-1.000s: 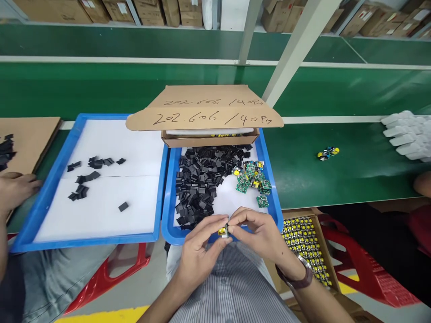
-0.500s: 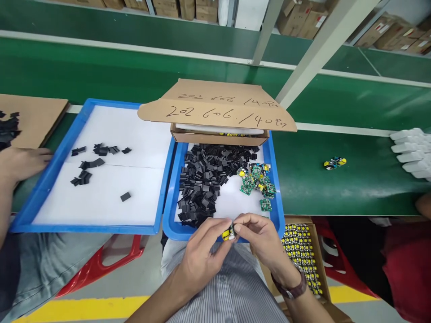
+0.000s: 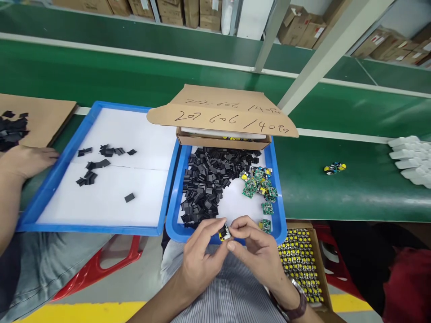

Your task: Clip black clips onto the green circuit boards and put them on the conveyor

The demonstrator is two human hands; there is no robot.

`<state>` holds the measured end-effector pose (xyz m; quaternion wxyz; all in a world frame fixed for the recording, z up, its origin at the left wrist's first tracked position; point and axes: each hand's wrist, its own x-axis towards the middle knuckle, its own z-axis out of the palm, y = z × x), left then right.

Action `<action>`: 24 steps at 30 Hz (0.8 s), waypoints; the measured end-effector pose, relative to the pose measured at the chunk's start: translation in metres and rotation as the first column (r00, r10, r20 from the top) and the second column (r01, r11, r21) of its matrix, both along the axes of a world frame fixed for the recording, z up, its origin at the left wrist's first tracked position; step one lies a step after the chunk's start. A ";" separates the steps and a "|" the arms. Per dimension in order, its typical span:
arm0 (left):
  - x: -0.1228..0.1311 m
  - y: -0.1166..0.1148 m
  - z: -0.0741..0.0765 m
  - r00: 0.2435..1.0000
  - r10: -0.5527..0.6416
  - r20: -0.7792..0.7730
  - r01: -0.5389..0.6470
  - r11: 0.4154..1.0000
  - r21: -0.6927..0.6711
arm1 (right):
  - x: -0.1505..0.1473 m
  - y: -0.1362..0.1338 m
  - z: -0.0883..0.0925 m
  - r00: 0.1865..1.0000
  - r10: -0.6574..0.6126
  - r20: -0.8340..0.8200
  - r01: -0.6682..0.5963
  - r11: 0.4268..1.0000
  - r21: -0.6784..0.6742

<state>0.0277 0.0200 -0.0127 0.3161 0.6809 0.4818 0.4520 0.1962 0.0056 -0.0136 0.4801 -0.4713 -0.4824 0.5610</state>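
A small circuit board (image 3: 224, 233) with a yellow part and a black piece on it is pinched between the fingertips of my left hand (image 3: 204, 255). From the other side, the thumb and fingers of my right hand (image 3: 257, 251) close on its right edge. Both hands are over the near rim of a blue tray (image 3: 280, 215). Inside it, many folded black pieces (image 3: 205, 179) form a heap at the left. Green circuit boards (image 3: 259, 181) with yellow parts lie at the right, one of them (image 3: 266, 225) just beyond my right hand.
Behind the tray stands an open cardboard box (image 3: 224, 140). Left is another blue-rimmed tray (image 3: 141, 231) with scattered black pieces; a co-worker's hand (image 3: 32, 161) rests beside it. A carton of boards (image 3: 301, 264) sits low at right. One board (image 3: 335, 168) lies on the green bench.
The board has turned between my fingers, and a black piece now shows on it. My right fingers have shifted their hold. The view has moved slightly, uncovering a board near my right hand.
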 end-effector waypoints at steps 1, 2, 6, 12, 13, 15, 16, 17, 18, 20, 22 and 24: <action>-0.001 0.000 0.000 1.000 -0.001 0.002 0.001 1.000 0.017 | -0.002 0.001 0.000 1.000 0.003 -0.020 -0.003 1.000 0.013; -0.001 0.000 -0.001 1.000 0.001 0.000 -0.001 1.000 0.030 | -0.005 0.002 0.000 1.000 0.002 -0.030 -0.001 1.000 0.025; 0.003 0.005 -0.003 0.999 -0.024 -0.040 0.027 0.996 0.085 | -0.009 0.008 0.003 0.996 -0.059 0.073 0.055 0.997 0.063; 0.017 0.027 -0.006 0.976 -0.111 -0.188 0.129 0.988 0.090 | 0.068 0.042 -0.013 0.859 -0.420 0.293 0.408 0.907 0.103; 0.016 0.031 -0.006 0.975 -0.107 -0.195 0.129 0.986 0.103 | 0.095 0.051 -0.018 0.800 -0.502 0.329 0.496 0.862 0.107; 0.012 0.038 -0.009 0.972 -0.098 -0.213 0.129 0.982 0.135 | 0.153 0.069 -0.026 0.690 -0.618 0.377 0.620 0.773 0.135; 0.009 0.041 -0.011 0.969 -0.097 -0.228 0.133 0.979 0.152 | 0.181 0.077 -0.030 0.637 -0.660 0.398 0.671 0.729 0.135; 0.006 0.043 -0.013 0.964 -0.099 -0.247 0.142 0.976 0.165 | 0.206 0.085 -0.032 0.598 -0.683 0.419 0.708 0.695 0.123; 0.003 0.044 -0.016 0.958 -0.101 -0.268 0.152 0.972 0.178 | 0.228 0.091 -0.034 0.574 -0.691 0.440 0.731 0.674 0.105; -0.002 0.046 -0.020 0.946 -0.107 -0.306 0.175 0.964 0.202 | 0.261 0.103 -0.035 0.551 -0.684 0.479 0.754 0.653 0.065; -0.004 0.046 -0.023 0.931 -0.114 -0.347 0.197 0.957 0.215 | 0.280 0.111 -0.034 0.545 -0.664 0.512 0.758 0.651 0.038; -0.003 0.047 -0.023 0.906 -0.125 -0.403 0.224 0.952 0.209 | 0.288 0.115 -0.030 0.535 -0.649 0.541 0.753 0.657 0.043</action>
